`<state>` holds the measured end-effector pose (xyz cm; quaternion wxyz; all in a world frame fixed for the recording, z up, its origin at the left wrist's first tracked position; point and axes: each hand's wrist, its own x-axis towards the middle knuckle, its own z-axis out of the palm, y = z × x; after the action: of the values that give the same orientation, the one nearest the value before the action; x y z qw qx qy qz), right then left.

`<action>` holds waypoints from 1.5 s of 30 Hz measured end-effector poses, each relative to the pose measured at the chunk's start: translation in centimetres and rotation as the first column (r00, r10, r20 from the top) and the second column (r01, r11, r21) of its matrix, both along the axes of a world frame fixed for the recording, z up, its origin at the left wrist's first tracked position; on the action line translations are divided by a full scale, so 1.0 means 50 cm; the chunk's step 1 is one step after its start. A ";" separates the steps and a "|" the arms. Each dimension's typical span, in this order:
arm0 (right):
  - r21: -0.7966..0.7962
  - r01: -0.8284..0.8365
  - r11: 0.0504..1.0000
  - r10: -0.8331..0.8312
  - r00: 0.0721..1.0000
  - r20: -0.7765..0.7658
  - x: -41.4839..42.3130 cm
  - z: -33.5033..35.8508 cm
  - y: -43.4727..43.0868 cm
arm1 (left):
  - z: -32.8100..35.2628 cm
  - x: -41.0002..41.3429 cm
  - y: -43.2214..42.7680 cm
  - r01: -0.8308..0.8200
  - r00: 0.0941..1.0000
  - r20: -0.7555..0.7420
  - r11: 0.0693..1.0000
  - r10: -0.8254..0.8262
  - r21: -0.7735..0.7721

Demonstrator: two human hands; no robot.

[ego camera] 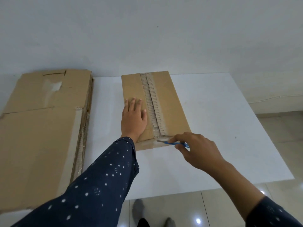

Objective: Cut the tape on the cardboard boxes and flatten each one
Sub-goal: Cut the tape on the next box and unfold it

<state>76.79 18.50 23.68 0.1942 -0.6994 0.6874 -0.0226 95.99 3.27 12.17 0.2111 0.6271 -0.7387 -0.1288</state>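
- Head view, item one: cardboard box (170, 102), closed and not yet flattened. It lay mid-bench on the white bench (221, 128), with its long side running away from the person.
- Centre seam (151, 102): the top paper was stripped along its length and the corrugation laid bare. A shiny remnant of tape (157, 134) crossed its near end and wrapped the near edge.
- Left grip (133, 118): opened flat with fingers straight, palm pressed on the box's left flap just beside the seam. It held nothing.
- Right grip (196, 149): fingers curled round the blue cutter (176, 143) and pinched its handle.
- Cutter: it lay nearly level and pointed left, with the grey blade tip touching the box's near edge at the foot of the seam.
- Flattened cardboard stack (41, 128): it sat at the left, well apart from the box. What carried it could not be told.
- Step in hand, as judged: slitting the tape at the near end.
- Method advised: the blade set shallow, entering the gap between the flaps and drawn along that line only.
- Support advised: the left grip pressing down so the box could not slide, but off the blade's path, since it sat close to the seam.
- Caution: the torn corrugation looked likely to snag the blade, so short light strokes suited better than one hard pull.
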 end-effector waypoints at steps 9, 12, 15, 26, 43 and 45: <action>-0.041 -0.021 0.999 0.020 0.999 -0.025 0.011 -0.024 -0.003 | 0.000 -0.003 0.002 -0.007 1.000 0.010 1.000 0.007 -0.008; -0.049 -0.014 0.999 0.011 0.999 -0.043 0.013 -0.024 -0.013 | -0.001 -0.003 0.001 -0.011 1.000 0.014 1.000 0.011 -0.006; -0.038 -0.014 0.999 0.010 0.996 -0.086 0.022 -0.025 -0.023 | -0.002 -0.003 0.001 -0.009 1.000 0.023 1.000 0.009 -0.002; 0.025 0.173 0.985 -0.166 0.968 -0.189 -0.024 0.000 -0.019 | 0.001 0.006 0.006 0.022 0.999 0.027 1.000 -0.021 -0.018; 0.166 0.502 0.849 -0.528 0.787 0.319 -0.036 -0.036 -0.165 | 0.026 0.010 -0.009 0.025 0.998 0.051 1.000 -0.025 0.002; 0.180 0.511 0.840 -0.542 0.778 0.320 -0.019 -0.054 -0.174 | 0.045 0.023 -0.027 -0.073 0.997 -0.033 0.995 0.076 0.066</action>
<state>75.83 9.82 20.99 0.3308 -0.4544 0.8085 -0.1743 97.13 1.93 14.44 0.2083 0.6584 -0.7064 -0.1556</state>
